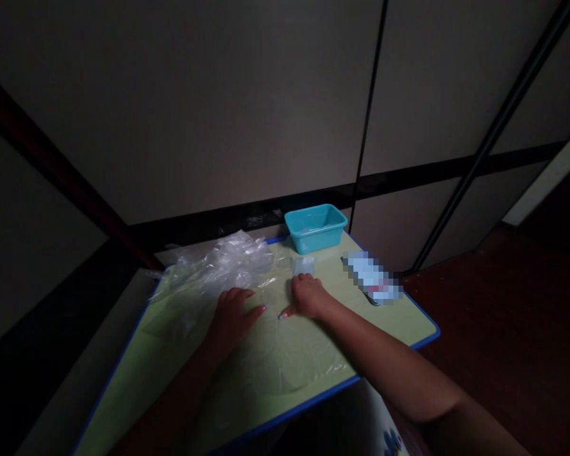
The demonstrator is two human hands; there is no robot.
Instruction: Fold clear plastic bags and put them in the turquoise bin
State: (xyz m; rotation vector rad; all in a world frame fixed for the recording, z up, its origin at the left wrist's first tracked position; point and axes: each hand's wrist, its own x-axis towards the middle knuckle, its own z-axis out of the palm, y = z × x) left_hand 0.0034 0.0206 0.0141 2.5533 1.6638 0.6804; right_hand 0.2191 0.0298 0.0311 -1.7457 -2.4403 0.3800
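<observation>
With the middle of the table (204, 389) as the centre of a clock and twelve at its far edge, a piece of clear plastic (287, 361) lies flat from the centre down towards six o'clock, its glossy creases catching the light (whether it is a bag or a loose sheet is hard to see).

The left hand (231, 315) is at nine o'clock, low over the plastic, its thumb spread away from the fingers and pointing in towards the centre. It appears to grip nothing. The right hand (308, 296) is at two o'clock, fingers curled under and thumb stretched towards the left thumb. Whether those curled fingers pinch the plastic or only press on it, I cannot tell. The two hands are apart, with a narrow gap between the thumbs.

A crumpled heap of plastic bags (240, 256) sits at eleven o'clock, just beyond the left hand and spilling out towards ten. At one o'clock, right beyond the right hand's knuckles, lies a small pale packet (303, 265); further out in the same direction a blue tub (319, 239) stands upright near the far edge, with something pale and indistinct inside. Between two and three o'clock lies a long, light-blue item (371, 278), blurred into squares. Cupboard doors (247, 114) rise behind twelve o'clock.
</observation>
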